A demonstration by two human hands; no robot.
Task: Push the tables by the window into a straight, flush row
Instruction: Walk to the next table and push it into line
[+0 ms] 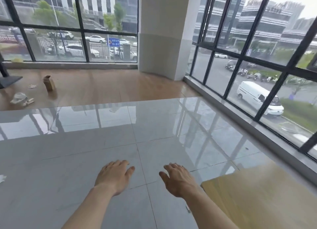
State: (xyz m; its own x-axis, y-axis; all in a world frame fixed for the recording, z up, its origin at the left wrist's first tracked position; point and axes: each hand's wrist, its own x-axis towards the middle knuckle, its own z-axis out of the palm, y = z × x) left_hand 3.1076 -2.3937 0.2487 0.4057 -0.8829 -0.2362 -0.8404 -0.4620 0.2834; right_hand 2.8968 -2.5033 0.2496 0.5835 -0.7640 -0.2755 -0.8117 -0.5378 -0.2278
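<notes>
A light wooden table top (267,199) shows at the lower right, close to the window wall (257,84); only its near-left corner and part of its surface are in view. My left hand (114,175) and my right hand (180,179) hover palm-down over the grey tiled floor (85,151), both with fingers spread and holding nothing. My right hand is a short way left of the table's corner and does not touch it. At the far left edge a dark table base (8,80) stands on the wooden floor; its top is out of view.
A white pillar (161,33) stands in the corner between the two window walls. On the wooden floor (103,86) at left lie a brown paper bag (48,82) and crumpled scraps (19,98). A low sill runs along the right windows.
</notes>
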